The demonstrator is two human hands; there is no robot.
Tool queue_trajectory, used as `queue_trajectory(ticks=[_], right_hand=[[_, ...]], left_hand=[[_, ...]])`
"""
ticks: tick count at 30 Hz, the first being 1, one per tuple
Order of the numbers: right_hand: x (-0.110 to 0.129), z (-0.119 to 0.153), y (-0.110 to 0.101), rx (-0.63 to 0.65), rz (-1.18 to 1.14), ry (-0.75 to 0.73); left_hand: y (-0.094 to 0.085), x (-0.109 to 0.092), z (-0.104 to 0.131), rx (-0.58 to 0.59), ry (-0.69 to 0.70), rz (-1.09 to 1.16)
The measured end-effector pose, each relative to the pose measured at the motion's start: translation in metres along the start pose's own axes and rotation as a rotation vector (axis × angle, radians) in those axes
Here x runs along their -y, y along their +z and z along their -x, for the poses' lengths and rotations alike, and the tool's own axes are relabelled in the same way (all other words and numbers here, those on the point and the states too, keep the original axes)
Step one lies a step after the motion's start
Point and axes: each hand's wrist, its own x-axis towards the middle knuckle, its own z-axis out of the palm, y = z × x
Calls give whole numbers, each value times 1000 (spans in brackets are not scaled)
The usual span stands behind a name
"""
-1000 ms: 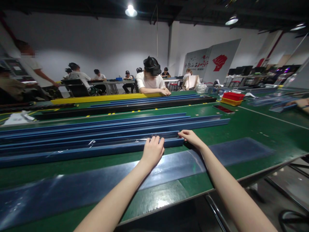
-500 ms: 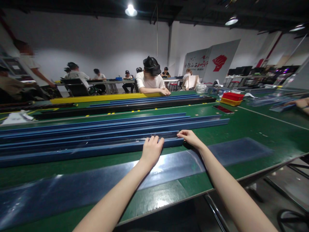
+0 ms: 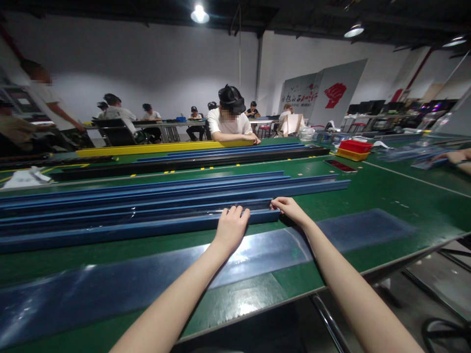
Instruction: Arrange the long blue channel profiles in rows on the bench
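Observation:
Several long blue channels lie side by side on the green table. My left hand [image 3: 232,225] rests over the near wall of the nearest blue channel [image 3: 147,229], its fingers curled over the edge into the channel. At that channel's right end, my right hand [image 3: 289,209] is closed in a pinch at the clear film inside; the fingertips are partly hidden. Under my forearms a long clear plastic strip [image 3: 154,272] lies flat along the table's near side, reflecting the light.
Farther back lie more blue channels [image 3: 316,187], black profiles [image 3: 198,163] and a yellow profile [image 3: 165,147]. A phone [image 3: 340,166] and red and yellow bins [image 3: 353,150] are at right. A person [image 3: 231,122] leans on the far edge; another person's hand [image 3: 456,157] is at far right.

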Motion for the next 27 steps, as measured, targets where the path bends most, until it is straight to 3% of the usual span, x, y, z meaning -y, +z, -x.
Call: queue_trajectory(ticks=[27], right_hand=[[1,0,0,-26,136,10]], left_hand=[[-4,0,-3,31,3,29]])
